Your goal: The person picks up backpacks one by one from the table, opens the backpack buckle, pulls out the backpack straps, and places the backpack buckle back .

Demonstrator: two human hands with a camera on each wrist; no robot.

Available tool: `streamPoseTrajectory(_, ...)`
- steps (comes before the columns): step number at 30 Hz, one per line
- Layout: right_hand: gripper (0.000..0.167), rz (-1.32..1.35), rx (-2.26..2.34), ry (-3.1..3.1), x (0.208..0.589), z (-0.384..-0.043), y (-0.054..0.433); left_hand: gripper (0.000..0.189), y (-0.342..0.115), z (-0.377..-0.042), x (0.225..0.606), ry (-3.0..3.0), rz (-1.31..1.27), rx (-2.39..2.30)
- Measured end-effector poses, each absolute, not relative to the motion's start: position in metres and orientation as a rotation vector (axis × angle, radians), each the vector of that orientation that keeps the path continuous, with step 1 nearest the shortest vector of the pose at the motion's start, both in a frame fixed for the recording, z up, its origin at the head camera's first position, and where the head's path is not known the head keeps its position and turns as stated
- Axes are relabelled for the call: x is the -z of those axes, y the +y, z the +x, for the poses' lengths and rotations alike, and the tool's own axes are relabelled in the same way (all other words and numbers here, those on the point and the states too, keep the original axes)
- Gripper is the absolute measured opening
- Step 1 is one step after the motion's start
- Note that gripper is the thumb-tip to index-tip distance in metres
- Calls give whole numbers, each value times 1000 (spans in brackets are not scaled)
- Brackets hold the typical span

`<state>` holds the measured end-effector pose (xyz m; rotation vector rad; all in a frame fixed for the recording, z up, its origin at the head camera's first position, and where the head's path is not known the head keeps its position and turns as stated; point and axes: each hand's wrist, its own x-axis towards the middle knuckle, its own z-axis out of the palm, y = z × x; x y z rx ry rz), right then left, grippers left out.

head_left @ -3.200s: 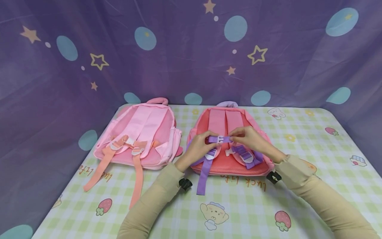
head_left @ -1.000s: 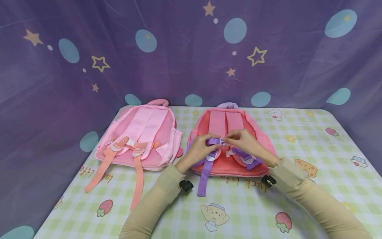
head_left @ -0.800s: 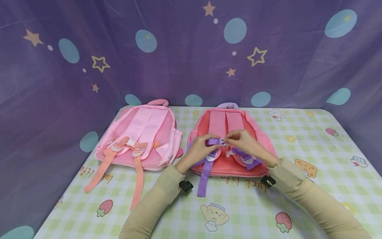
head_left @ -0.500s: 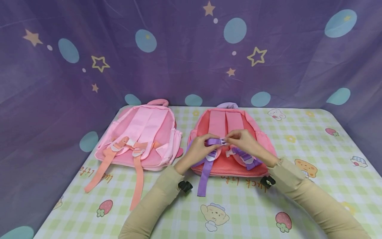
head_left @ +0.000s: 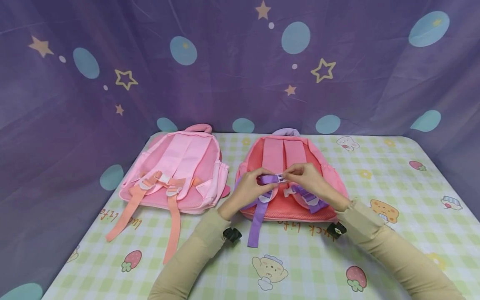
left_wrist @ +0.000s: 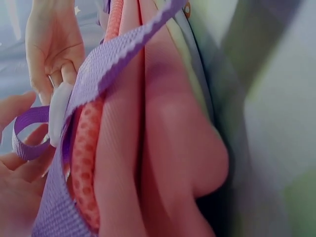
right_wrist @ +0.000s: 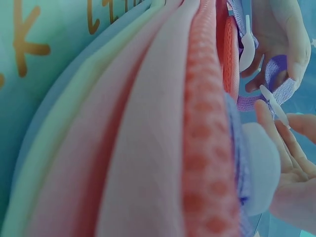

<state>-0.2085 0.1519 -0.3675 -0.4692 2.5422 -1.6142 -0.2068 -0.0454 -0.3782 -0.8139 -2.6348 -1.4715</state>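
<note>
Checkered tablecloth, coral backpack, left grip pinching purple strap, right grip pinching white buckle

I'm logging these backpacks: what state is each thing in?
Coral backpack: lying straps up
Held buckle half: unfastened, pinched by right hand
Loose buckle half: unfastened, unheld
Purple strap: looped, gripped by left hand
Pink backpack: lying straps up
Pink backpack's buckle: looks fastened
Orange strap ends: loose

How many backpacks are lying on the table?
2: the light pink backpack on the left of the table, and the coral backpack to its right, beneath the left hand and right hand. No others show.
</note>
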Motion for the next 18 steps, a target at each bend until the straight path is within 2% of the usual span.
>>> streamPoseTrajectory(8, 18, -507, 1665, 2526, 370, -208, 152, 20, -38, -205, 375, -2706, -677, 1393)
streamPoseTrajectory(18, 16, -470, 1668, 2549, 372, -207, 152, 12, -32, -208, 379, -2647, -702, 1435)
